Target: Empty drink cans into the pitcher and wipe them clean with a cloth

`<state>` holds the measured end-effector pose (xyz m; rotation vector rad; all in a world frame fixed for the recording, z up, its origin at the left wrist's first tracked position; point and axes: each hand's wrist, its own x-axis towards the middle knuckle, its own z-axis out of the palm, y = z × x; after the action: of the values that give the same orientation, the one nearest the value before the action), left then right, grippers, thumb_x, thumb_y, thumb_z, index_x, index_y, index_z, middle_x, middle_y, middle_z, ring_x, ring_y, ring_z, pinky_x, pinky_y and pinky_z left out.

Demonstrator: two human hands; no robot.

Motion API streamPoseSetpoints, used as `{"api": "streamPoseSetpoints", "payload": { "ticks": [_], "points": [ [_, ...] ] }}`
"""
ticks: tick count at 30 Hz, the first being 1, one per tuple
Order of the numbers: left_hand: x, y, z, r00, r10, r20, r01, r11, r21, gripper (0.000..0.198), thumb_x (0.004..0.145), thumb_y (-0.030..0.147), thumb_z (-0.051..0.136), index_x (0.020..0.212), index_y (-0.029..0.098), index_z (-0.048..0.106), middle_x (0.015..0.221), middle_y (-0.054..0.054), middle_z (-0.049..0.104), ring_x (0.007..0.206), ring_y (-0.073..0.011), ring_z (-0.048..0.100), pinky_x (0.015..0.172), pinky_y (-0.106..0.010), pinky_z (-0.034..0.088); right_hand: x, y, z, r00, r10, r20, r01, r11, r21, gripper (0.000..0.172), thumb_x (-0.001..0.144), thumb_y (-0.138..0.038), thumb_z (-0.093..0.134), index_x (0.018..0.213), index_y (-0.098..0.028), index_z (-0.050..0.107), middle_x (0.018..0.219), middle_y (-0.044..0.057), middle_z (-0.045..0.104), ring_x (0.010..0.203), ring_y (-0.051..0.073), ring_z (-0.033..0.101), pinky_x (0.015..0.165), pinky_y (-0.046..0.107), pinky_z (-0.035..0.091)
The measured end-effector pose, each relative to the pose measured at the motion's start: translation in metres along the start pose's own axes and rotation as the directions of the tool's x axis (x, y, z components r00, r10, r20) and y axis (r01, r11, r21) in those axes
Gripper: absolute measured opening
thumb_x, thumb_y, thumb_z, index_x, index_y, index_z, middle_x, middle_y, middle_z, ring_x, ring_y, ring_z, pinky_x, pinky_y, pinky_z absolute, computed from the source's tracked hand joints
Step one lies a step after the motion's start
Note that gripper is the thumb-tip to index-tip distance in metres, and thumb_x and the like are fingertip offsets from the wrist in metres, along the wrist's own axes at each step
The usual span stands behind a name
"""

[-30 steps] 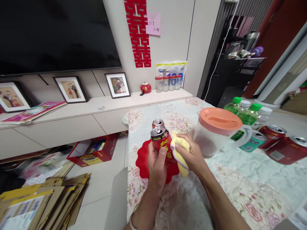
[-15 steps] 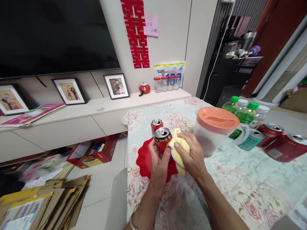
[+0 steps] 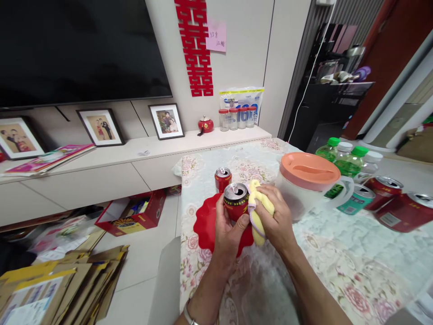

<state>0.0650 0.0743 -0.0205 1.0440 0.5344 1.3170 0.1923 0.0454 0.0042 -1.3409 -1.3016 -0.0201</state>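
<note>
My left hand [image 3: 229,230] is wrapped round an opened red drink can [image 3: 236,201], holding it just above a red scalloped plate [image 3: 203,222]. My right hand [image 3: 275,221] is closed on a yellow cloth [image 3: 257,212] and presses it against the right side of the can. A second red can [image 3: 223,177] stands on the table behind the plate. Both hands are over the near left part of a table with a floral cloth [image 3: 338,262].
A clear jug with an orange lid [image 3: 306,180] stands right of my hands. Green and white capped bottles [image 3: 348,158] and several cans [image 3: 389,198] lie further right. A low TV shelf with framed photos [image 3: 101,153] and flattened cardboard [image 3: 57,284] are to the left.
The can in my left hand has sunk lower toward the red plate and turned, its open top now facing me. The cloth in my right hand has stayed against its side.
</note>
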Motion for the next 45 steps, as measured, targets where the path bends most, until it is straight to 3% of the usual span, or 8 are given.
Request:
{"api": "streamPoseSetpoints", "payload": {
  "ticks": [3, 10, 16, 22, 28, 33, 38, 45],
  "points": [
    [-0.001, 0.001, 0.001, 1.000, 0.012, -0.011, -0.013, 0.999, -0.032, 0.077, 0.080, 0.040, 0.085, 0.145, 0.027, 0.045, 0.150, -0.014, 0.060, 0.141, -0.0351, 0.057, 0.119, -0.051, 0.045, 0.000, 0.004, 0.000, 0.996, 0.068, 0.057, -0.068, 0.998, -0.010, 0.026, 0.095, -0.036, 0.059, 0.111, -0.020, 0.073, 0.114, 0.011, 0.069, 0.111, 0.024, 0.066, 0.098, 0.040, 0.054],
    [-0.004, 0.007, 0.003, 0.999, -0.037, -0.008, 0.036, 0.992, -0.122, 0.057, 0.094, 0.047, 0.070, 0.144, 0.029, 0.051, 0.151, -0.011, 0.060, 0.151, -0.0332, 0.047, 0.123, -0.049, 0.041, -0.003, 0.008, 0.002, 0.984, 0.157, 0.079, -0.152, 0.986, -0.075, 0.029, 0.094, -0.034, 0.058, 0.114, -0.021, 0.074, 0.114, 0.010, 0.070, 0.109, 0.026, 0.065, 0.097, 0.044, 0.053],
    [0.000, -0.002, -0.002, 0.998, 0.047, -0.039, -0.045, 0.998, 0.034, 0.059, 0.093, 0.046, 0.073, 0.143, 0.028, 0.049, 0.154, -0.012, 0.056, 0.146, -0.0312, 0.052, 0.122, -0.049, 0.041, -0.005, -0.006, 0.002, 0.998, 0.059, -0.005, -0.059, 0.997, -0.053, 0.031, 0.097, -0.041, 0.060, 0.116, -0.020, 0.072, 0.124, 0.014, 0.063, 0.121, 0.027, 0.061, 0.106, 0.047, 0.049],
    [0.001, 0.000, 0.000, 0.997, 0.076, -0.017, -0.075, 0.995, 0.069, 0.068, 0.084, 0.040, 0.082, 0.143, 0.029, 0.051, 0.145, -0.011, 0.064, 0.134, -0.0331, 0.062, 0.112, -0.047, 0.053, -0.007, -0.016, -0.002, 0.992, -0.110, -0.067, 0.103, 0.991, -0.089, 0.030, 0.094, -0.037, 0.066, 0.119, -0.020, 0.072, 0.131, 0.016, 0.057, 0.125, 0.029, 0.057, 0.108, 0.051, 0.047],
    [-0.001, 0.000, -0.005, 1.000, 0.004, -0.005, -0.003, 0.995, 0.096, 0.061, 0.081, 0.046, 0.084, 0.135, 0.028, 0.062, 0.136, -0.012, 0.069, 0.131, -0.0372, 0.063, 0.109, -0.051, 0.054, -0.003, -0.004, 0.001, 0.999, 0.041, -0.018, -0.041, 0.999, -0.016, 0.035, 0.093, -0.042, 0.062, 0.119, -0.020, 0.069, 0.123, 0.015, 0.064, 0.120, 0.029, 0.061, 0.105, 0.049, 0.050],
    [-0.001, -0.001, -0.008, 0.999, -0.032, -0.030, 0.032, 0.999, -0.006, 0.059, 0.082, 0.044, 0.084, 0.131, 0.023, 0.061, 0.127, -0.011, 0.072, 0.121, -0.0318, 0.069, 0.107, -0.047, 0.054, -0.001, 0.005, 0.003, 0.987, 0.137, 0.089, -0.136, 0.991, -0.010, 0.032, 0.094, -0.039, 0.055, 0.114, -0.020, 0.071, 0.116, 0.012, 0.070, 0.111, 0.026, 0.066, 0.100, 0.043, 0.053],
    [0.001, 0.002, -0.004, 0.996, 0.020, -0.082, -0.030, 0.993, -0.117, 0.059, 0.082, 0.041, 0.084, 0.133, 0.028, 0.055, 0.131, -0.008, 0.070, 0.116, -0.0251, 0.070, 0.105, -0.042, 0.055, -0.003, 0.007, 0.004, 0.957, 0.207, 0.203, -0.198, 0.978, -0.067, 0.031, 0.092, -0.036, 0.056, 0.113, -0.023, 0.075, 0.113, 0.009, 0.072, 0.109, 0.026, 0.066, 0.098, 0.043, 0.052],
    [0.002, -0.001, -0.003, 0.993, 0.016, -0.113, -0.025, 0.997, -0.074, 0.066, 0.082, 0.040, 0.085, 0.137, 0.031, 0.049, 0.136, -0.007, 0.067, 0.119, -0.0241, 0.069, 0.107, -0.042, 0.053, -0.006, 0.003, 0.004, 0.966, 0.207, 0.154, -0.189, 0.974, -0.125, 0.033, 0.089, -0.032, 0.059, 0.115, -0.021, 0.075, 0.114, 0.013, 0.067, 0.111, 0.031, 0.063, 0.101, 0.053, 0.049]
  ]
}}
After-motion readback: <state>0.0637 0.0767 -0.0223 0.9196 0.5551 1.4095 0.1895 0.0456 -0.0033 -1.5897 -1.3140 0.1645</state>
